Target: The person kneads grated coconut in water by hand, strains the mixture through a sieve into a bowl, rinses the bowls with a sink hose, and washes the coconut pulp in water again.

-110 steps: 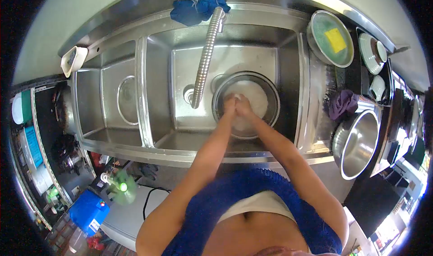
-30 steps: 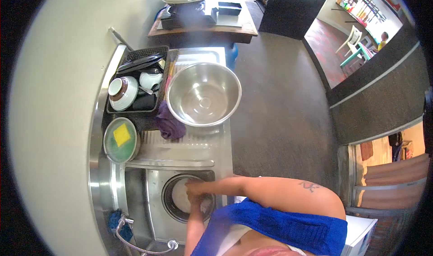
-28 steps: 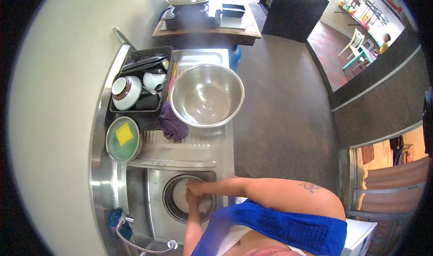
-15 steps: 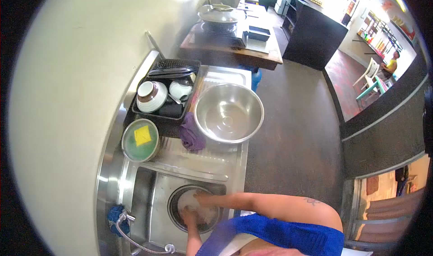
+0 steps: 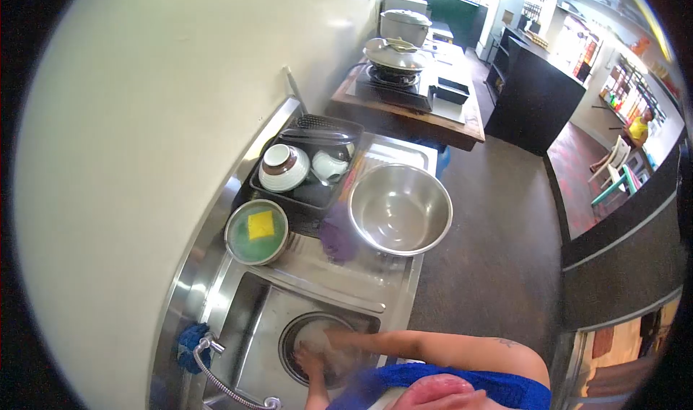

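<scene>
A round dark-rimmed pot sits in the steel sink, holding pale, cloudy contents. Both hands are inside it. My left hand comes in from the near side, its fingers loosely apart over the pale contents, with no object visible in them. From the right reaches my right hand, blurred by motion; its fingers are sunk in the contents and cannot be made out.
A large steel bowl rests on the drainboard beside a purple cloth. Left of it are a green container with a yellow sponge and a black dish rack with bowls. A faucet bends over the sink's left side. Beyond stands a stove.
The head view has shifted, so the counter and stove appear lower and further right. Both hands stay in the pot, and the right one has moved slightly within it.
</scene>
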The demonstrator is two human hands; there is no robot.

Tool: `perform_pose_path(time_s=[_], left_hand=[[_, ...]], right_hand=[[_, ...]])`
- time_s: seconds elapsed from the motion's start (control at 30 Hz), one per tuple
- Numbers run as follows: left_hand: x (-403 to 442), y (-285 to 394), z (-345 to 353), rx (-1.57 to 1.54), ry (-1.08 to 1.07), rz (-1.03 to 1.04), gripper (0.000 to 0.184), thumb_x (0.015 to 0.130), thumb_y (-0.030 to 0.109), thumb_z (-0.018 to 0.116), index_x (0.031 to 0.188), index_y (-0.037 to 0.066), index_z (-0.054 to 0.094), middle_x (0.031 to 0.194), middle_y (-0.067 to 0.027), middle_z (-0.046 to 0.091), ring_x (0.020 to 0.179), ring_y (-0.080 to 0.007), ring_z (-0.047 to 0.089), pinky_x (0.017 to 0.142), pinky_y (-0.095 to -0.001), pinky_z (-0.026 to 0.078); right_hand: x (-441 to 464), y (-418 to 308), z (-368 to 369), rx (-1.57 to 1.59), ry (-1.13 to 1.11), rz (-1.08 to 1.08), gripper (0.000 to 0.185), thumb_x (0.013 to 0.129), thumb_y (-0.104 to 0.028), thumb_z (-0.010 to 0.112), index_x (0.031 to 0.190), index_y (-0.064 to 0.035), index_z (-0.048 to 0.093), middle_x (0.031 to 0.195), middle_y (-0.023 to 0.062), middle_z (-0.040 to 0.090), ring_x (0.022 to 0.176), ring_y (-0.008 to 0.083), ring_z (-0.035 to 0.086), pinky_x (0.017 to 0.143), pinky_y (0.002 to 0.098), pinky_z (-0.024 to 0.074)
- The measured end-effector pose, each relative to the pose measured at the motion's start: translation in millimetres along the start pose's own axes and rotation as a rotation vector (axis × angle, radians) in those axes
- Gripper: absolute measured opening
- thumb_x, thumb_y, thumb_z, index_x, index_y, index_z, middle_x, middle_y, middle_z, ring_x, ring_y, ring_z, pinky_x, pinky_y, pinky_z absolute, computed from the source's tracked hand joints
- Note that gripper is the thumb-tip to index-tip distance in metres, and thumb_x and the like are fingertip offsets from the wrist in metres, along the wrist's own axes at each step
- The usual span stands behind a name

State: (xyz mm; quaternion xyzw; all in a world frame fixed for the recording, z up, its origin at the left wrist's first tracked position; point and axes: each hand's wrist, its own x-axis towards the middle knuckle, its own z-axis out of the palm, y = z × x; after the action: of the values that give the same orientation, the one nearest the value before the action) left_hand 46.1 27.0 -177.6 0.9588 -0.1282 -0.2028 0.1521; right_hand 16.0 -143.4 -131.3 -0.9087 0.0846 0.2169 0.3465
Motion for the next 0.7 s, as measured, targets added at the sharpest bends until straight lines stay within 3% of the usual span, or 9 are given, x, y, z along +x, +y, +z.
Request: perform_pose_path(time_s=[0.03, 0.1, 0.2, 0.23, 0.33, 0.47, 0.57, 0.7], left_hand=[[6.3, -2.9, 3.6, -0.004, 0.007, -0.010, 0.082, 0.077, 0.042, 0.064, 0.143, 0.013, 0.023, 0.143, -0.0220, 0.025, 0.132, -0.0435, 0.021, 0.104, -0.0535, 0.029], [12.8, -6.5, 2.5, -0.143, -0.290, -0.268, 0.083, 0.080, 0.044, 0.061, 0.143, 0.009, 0.020, 0.143, -0.0216, 0.026, 0.133, -0.0418, 0.021, 0.107, -0.0516, 0.025], [14.4, -10.4, 25.6, -0.102, -0.099, -0.302, 0.082, 0.082, 0.049, 0.058, 0.142, 0.007, 0.023, 0.142, -0.0212, 0.029, 0.132, -0.0413, 0.024, 0.109, -0.0487, 0.022], [11.8, -10.7, 25.9, -0.243, -0.066, -0.348, 0.078, 0.085, 0.053, 0.051, 0.140, 0.003, 0.026, 0.142, -0.0218, 0.030, 0.133, -0.0404, 0.023, 0.108, -0.0469, 0.023], [13.6, -19.3, 37.9, -0.295, -0.181, -0.398, 0.069, 0.091, 0.052, 0.040, 0.138, 0.003, 0.028, 0.139, -0.0202, 0.033, 0.130, -0.0349, 0.029, 0.107, -0.0451, 0.027], [-3.6, -15.4, 51.1, -0.846, -0.256, -0.501, 0.059, 0.092, 0.044, 0.042, 0.132, 0.002, 0.035, 0.130, -0.0203, 0.041, 0.117, -0.0337, 0.039, 0.096, -0.0432, 0.035], [-3.7, -6.1, 45.8, -1.288, -0.128, -0.534, 0.051, 0.092, 0.038, 0.044, 0.128, 0.002, 0.040, 0.123, -0.0204, 0.047, 0.106, -0.0327, 0.048, 0.088, -0.0417, 0.041], [6.4, 10.7, 23.3, -1.581, 0.049, -0.471, 0.041, 0.093, 0.030, 0.045, 0.122, 0.002, 0.047, 0.114, -0.0204, 0.054, 0.092, -0.0315, 0.058, 0.078, -0.0398, 0.049]], right_hand=[[-2.9, -10.4, -5.7, -0.123, -0.060, 0.043, 0.048, 0.073, -0.015, 0.060, 0.118, 0.0003, 0.052, 0.124, 0.0237, 0.051, 0.113, 0.0380, 0.050, 0.098, 0.0480, 0.0371], [1.6, -19.5, -6.4, -0.282, -0.159, 0.089, 0.049, 0.073, -0.017, 0.060, 0.119, -0.0002, 0.052, 0.124, 0.0230, 0.051, 0.110, 0.0381, 0.052, 0.096, 0.0490, 0.0383], [7.2, -15.6, -0.1, -0.163, -0.157, 0.058, 0.048, 0.074, -0.018, 0.059, 0.118, -0.0008, 0.053, 0.122, 0.0229, 0.052, 0.109, 0.0382, 0.052, 0.096, 0.0496, 0.0387], [10.1, -15.0, 4.8, -0.141, -0.154, 0.055, 0.048, 0.074, -0.019, 0.059, 0.118, -0.0010, 0.053, 0.121, 0.0229, 0.052, 0.108, 0.0383, 0.053, 0.095, 0.0498, 0.0388], [15.7, -15.7, 27.7, -0.102, -0.143, 0.056, 0.046, 0.075, -0.020, 0.059, 0.117, -0.0016, 0.054, 0.119, 0.0228, 0.054, 0.107, 0.0384, 0.053, 0.094, 0.0504, 0.0391], [25.4, -24.0, 54.5, -0.061, -0.130, 0.055, 0.045, 0.076, -0.022, 0.058, 0.116, -0.0024, 0.056, 0.116, 0.0227, 0.055, 0.105, 0.0385, 0.054, 0.093, 0.0512, 0.0395], [31.7, -29.0, 58.8, -0.049, -0.120, 0.052, 0.044, 0.076, -0.023, 0.057, 0.115, -0.0030, 0.057, 0.113, 0.0226, 0.056, 0.103, 0.0386, 0.055, 0.092, 0.0518, 0.0398], [41.4, -31.5, 55.3, -0.046, -0.100, 0.058, 0.043, 0.077, -0.025, 0.057, 0.114, -0.0038, 0.058, 0.110, 0.0225, 0.058, 0.101, 0.0388, 0.056, 0.091, 0.0526, 0.0402]])
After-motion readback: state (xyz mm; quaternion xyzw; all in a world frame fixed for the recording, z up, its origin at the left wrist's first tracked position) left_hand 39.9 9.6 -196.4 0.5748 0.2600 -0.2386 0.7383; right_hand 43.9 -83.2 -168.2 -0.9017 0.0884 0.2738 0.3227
